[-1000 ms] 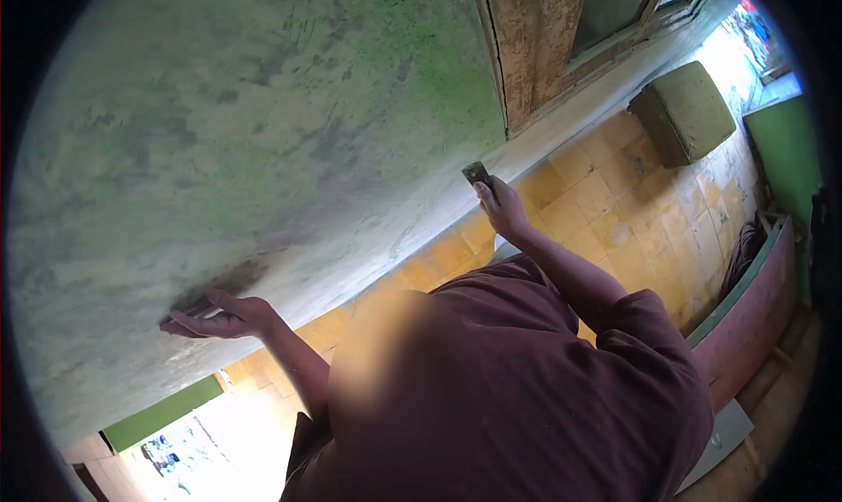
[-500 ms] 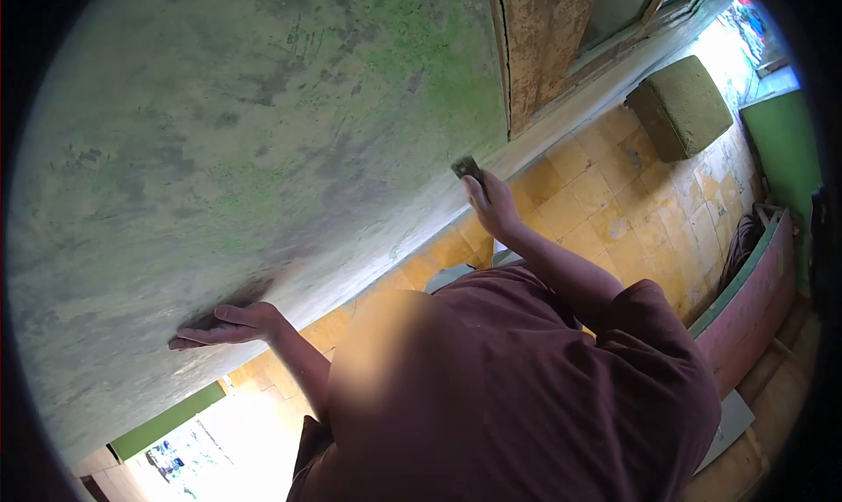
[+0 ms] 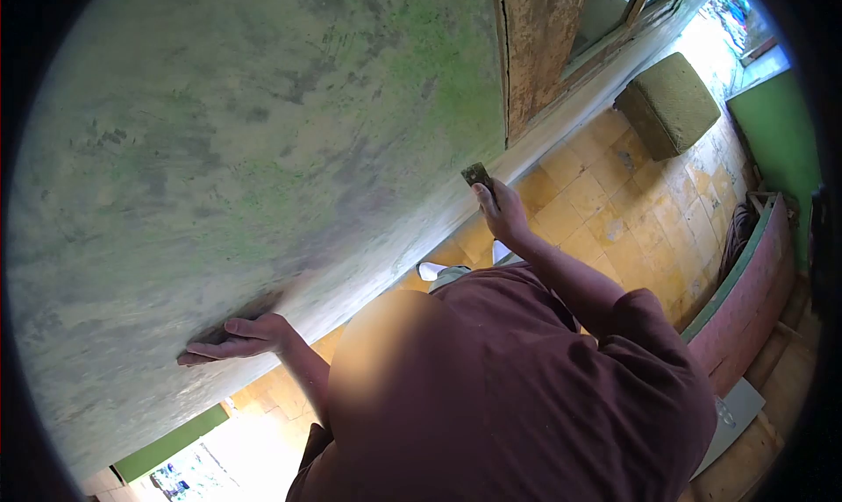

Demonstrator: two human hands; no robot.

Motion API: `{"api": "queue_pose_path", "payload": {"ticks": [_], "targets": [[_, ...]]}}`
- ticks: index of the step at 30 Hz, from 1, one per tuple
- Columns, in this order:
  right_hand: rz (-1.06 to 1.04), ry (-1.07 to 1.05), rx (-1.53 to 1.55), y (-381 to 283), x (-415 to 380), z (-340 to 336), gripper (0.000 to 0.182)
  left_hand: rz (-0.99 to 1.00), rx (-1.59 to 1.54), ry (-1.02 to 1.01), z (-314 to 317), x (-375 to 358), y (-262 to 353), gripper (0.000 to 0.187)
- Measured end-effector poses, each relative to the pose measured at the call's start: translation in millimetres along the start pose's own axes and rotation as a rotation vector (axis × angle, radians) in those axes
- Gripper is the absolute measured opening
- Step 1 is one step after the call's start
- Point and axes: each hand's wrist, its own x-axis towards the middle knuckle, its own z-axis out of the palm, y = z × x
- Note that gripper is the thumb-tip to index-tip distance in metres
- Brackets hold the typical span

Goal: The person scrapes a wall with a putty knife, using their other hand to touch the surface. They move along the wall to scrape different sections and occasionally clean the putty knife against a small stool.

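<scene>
My right hand (image 3: pixel 504 214) is closed around a small, dark, mottled rectangular block (image 3: pixel 476 177), with the thumb lying along it. The block is close to the lower part of a worn wall (image 3: pixel 263 134) with patchy green and grey paint; whether it touches the wall cannot be told. On the left, my left hand (image 3: pixel 237 337) is open, fingers stretched out and thumb apart, and it holds nothing. Its edge lies at the wall, beside a dark shadow.
A worn wooden frame (image 3: pixel 537 55) borders the wall. Yellow floor tiles (image 3: pixel 605 208) run along its foot. An olive padded stool (image 3: pixel 671 107) stands at upper right. On the right is a pink panel with a green edge (image 3: pixel 745 300). A green strip (image 3: pixel 171 442) shows at lower left.
My right hand has shifted slightly right and down with the block, which is tilted differently. My left hand stays open at the wall. The view has moved a little, showing more of a foot.
</scene>
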Motion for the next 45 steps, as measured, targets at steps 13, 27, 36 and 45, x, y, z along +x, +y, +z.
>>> {"api": "queue_pose_path", "payload": {"ticks": [13,27,36,45], "targets": [[0.036,0.016,-0.017,5.6,-19.4,14.1,0.036,0.002,-0.012,0.027,0.1,-0.5,-3.1,0.056],[0.057,-0.036,-0.013,12.0,-19.0,3.1,0.038,-0.005,-0.025,0.018,-0.3,-0.3,-4.0,0.056],[0.060,-0.010,0.012,5.7,-0.8,10.9,0.037,-0.022,-0.063,0.027,1.5,0.5,-2.1,0.057],[-0.060,0.015,-0.028,-8.0,-2.3,2.1,0.037,0.001,-0.018,0.032,0.7,0.5,-3.0,0.057]]}}
